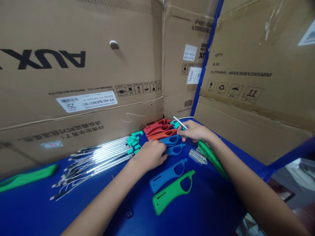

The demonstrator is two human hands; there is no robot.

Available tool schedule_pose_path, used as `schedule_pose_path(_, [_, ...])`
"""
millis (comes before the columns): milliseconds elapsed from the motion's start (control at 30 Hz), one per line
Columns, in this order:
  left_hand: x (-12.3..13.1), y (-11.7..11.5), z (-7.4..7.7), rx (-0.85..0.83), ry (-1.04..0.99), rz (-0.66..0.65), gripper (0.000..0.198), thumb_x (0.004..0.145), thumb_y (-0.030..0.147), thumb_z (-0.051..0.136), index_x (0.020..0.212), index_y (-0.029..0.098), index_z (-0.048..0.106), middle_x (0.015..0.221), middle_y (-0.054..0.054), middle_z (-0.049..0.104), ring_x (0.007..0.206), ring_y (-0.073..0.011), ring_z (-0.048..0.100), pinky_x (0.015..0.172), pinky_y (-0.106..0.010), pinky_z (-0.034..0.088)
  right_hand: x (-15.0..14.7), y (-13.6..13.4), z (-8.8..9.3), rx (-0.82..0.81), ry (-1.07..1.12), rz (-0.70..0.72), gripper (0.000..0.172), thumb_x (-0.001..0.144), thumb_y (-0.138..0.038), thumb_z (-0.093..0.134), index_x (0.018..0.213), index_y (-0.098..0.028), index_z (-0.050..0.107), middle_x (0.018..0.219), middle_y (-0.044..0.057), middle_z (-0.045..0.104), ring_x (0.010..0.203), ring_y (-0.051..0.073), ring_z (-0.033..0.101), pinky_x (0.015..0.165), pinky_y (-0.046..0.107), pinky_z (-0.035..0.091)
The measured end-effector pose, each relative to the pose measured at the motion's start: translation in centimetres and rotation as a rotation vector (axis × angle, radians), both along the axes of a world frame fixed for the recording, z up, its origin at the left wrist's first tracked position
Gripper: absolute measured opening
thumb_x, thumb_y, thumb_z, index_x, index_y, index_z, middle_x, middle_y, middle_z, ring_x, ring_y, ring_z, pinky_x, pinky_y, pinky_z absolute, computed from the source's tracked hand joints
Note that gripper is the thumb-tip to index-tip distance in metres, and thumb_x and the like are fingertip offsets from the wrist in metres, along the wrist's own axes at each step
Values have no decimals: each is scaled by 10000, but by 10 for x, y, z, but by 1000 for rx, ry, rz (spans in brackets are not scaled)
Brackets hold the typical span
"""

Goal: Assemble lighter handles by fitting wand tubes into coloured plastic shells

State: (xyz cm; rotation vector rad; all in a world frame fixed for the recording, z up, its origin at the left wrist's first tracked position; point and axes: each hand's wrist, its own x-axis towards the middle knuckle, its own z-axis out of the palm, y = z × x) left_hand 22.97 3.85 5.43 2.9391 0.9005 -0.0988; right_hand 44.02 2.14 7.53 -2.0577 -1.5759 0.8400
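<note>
My left hand (150,155) lies palm down with its fingers over the end of a blue plastic lighter handle (171,140), and a second blue handle (176,149) sits just beside it. My right hand (193,131) pinches a thin metal rod (180,122) between finger and thumb. Red handles (157,127) and an orange handle (162,135) lie just beyond the hands. Nearer me lie a blue handle (167,175) and a green handle (172,191). A bundle of metal tubes with wires and teal tips (103,157) lies left of my left hand.
Everything rests on a blue table (128,209). Cardboard boxes (73,65) stand along the back and right. A green handle stack (211,159) and small metal tubes (197,156) lie under my right forearm. A long green piece (27,177) lies at the left.
</note>
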Motion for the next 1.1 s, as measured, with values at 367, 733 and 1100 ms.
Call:
schedule_pose_path(367, [0, -28, 19, -87, 73, -132, 327, 645, 506, 749, 754, 201, 705, 685, -45, 685, 645, -236, 646, 517, -290, 429, 0, -2, 1, 22, 21, 3, 136, 829, -243, 615, 922, -149, 648, 556, -8, 635, 296, 51, 388, 295, 181, 295])
schedule_pose_path(733, [6, -22, 16, 88, -40, -67, 289, 779, 367, 653, 963, 145, 667, 799, -102, 715, 757, -287, 695, 662, -354, 521, 0, -5, 5, 47, 49, 17, 112, 816, -237, 617, 874, -147, 651, 519, -14, 613, 280, 48, 370, 281, 178, 280])
schedule_pose_path(1100, [10, -14, -3, 178, -122, -62, 215, 864, 311, 617, 944, 114, 650, 890, -84, 693, 847, -216, 670, 748, -362, 540, 2, -5, 4, 60, 53, 3, 76, 833, -230, 607, 823, -155, 618, 523, -13, 618, 275, 45, 354, 268, 184, 277])
